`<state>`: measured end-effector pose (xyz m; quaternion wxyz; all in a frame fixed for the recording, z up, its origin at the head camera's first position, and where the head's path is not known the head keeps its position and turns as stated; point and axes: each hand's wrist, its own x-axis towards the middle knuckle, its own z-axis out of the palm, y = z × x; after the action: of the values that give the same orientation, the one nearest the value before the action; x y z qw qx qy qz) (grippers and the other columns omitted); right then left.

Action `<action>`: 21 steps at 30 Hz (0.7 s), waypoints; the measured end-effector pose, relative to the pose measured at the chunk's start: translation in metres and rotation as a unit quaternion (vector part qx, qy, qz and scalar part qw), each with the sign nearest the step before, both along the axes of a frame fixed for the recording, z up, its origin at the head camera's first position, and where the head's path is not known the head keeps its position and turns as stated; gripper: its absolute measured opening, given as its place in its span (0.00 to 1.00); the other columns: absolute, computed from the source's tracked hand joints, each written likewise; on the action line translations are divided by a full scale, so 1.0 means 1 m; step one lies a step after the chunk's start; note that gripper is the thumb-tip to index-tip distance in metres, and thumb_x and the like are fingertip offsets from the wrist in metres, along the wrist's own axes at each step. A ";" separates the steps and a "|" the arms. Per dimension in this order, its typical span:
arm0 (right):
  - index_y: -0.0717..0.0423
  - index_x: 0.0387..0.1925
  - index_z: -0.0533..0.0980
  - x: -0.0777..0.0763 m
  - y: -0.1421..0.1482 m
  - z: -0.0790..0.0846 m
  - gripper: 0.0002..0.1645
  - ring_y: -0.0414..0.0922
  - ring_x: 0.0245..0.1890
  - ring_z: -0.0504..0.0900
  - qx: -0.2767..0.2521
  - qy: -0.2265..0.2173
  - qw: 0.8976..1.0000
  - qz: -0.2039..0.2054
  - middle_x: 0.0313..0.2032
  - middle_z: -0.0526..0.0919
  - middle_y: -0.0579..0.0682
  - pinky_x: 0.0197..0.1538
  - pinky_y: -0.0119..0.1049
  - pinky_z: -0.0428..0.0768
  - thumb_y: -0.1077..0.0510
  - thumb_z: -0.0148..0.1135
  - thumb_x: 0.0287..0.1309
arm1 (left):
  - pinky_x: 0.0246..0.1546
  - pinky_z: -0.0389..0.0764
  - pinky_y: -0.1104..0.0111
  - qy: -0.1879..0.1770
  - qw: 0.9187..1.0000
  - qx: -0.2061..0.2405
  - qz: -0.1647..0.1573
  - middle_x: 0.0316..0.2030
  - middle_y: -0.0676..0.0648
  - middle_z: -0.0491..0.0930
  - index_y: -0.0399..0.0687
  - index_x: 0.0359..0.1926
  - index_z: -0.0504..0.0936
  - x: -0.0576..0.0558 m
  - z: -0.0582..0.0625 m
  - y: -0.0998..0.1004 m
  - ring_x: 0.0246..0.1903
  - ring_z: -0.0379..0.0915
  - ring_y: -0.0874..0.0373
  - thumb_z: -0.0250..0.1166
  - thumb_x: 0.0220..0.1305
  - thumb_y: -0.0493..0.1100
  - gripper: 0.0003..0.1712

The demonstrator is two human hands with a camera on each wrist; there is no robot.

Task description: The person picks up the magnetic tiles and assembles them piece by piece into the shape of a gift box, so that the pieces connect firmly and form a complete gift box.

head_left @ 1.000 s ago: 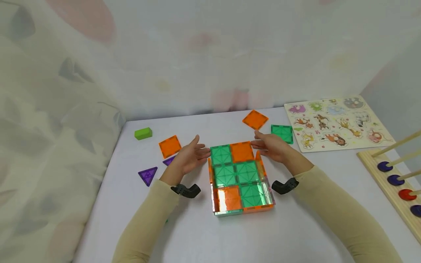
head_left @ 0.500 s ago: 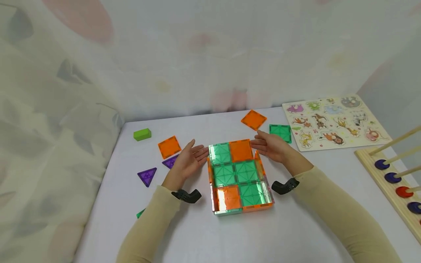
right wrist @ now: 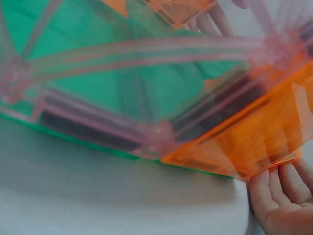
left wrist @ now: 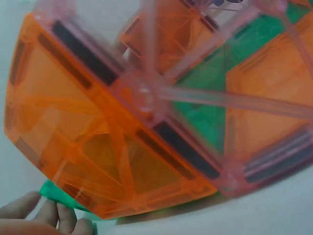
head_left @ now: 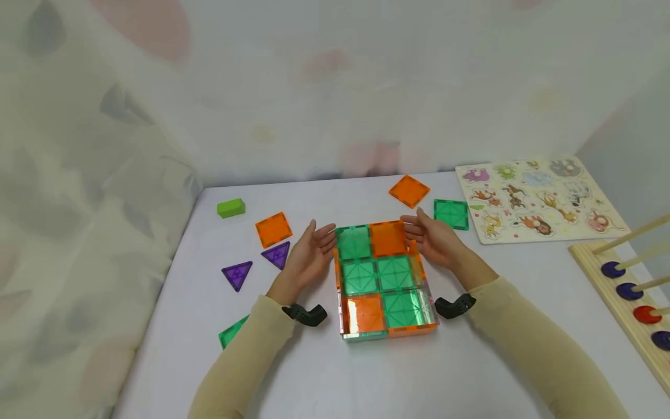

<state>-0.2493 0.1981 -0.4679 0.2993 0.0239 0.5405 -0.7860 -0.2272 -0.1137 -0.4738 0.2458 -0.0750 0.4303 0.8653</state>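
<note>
A shallow open box of magnetic tiles, with a green and orange floor, sits mid-table. At its far end, a green square tile [head_left: 353, 242] and an orange square tile [head_left: 388, 238] lie side by side. My left hand [head_left: 310, 256], fingers extended, has its fingertips at the green tile's left edge; the left wrist view shows those fingers [left wrist: 46, 214] low beside it. My right hand [head_left: 435, 240] mirrors this at the orange tile's right edge. In the right wrist view, its fingers [right wrist: 288, 183] reach under the orange tile. Clear pinkish and orange tiles form the low side walls.
Left lie a light green block [head_left: 231, 208], an orange tile [head_left: 274, 229], two purple triangles [head_left: 237, 274] and a green tile [head_left: 232, 331] partly under my sleeve. Behind are an orange tile [head_left: 409, 191] and a green tile [head_left: 451, 214]. An animal puzzle board [head_left: 539, 201] and wooden peg rack [head_left: 617, 302] stand right.
My left forearm has shifted slightly right, uncovering more of the purple triangle and the green tile at left. Both hands stay at the far end tiles, with small finger movements.
</note>
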 end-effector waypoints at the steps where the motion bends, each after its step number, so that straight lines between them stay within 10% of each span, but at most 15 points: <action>1: 0.61 0.74 0.48 0.000 0.000 -0.001 0.45 0.53 0.76 0.44 -0.002 -0.003 1.000 -0.002 0.75 0.44 0.59 0.75 0.45 0.45 0.35 0.35 0.70 | 0.75 0.35 0.57 0.005 1.000 -0.001 -0.007 0.76 0.39 0.36 0.39 0.74 0.50 0.000 0.000 0.001 0.75 0.31 0.47 0.40 0.73 0.63 0.41; 9: 0.62 0.73 0.50 0.005 0.002 0.001 0.47 0.53 0.74 0.50 0.018 0.032 0.999 0.014 0.74 0.50 0.60 0.56 0.25 0.75 0.33 0.38 0.68 | 0.75 0.39 0.58 0.023 1.000 -0.007 -0.005 0.75 0.37 0.40 0.36 0.73 0.52 0.004 0.000 -0.002 0.75 0.35 0.45 0.39 0.75 0.61 0.40; 21: 0.67 0.66 0.64 0.018 0.003 0.000 0.41 0.51 0.70 0.61 0.129 0.117 0.985 0.004 0.70 0.62 0.60 0.56 0.26 0.76 0.37 0.43 0.69 | 0.65 0.66 0.69 0.072 0.996 -0.043 -0.041 0.70 0.37 0.58 0.33 0.71 0.56 0.014 0.000 0.000 0.64 0.62 0.52 0.39 0.75 0.59 0.38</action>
<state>-0.2314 0.2012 -0.4681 0.2315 -0.0315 0.6688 -0.7058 -0.2133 -0.1137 -0.4740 0.2455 -0.0051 0.4867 0.8383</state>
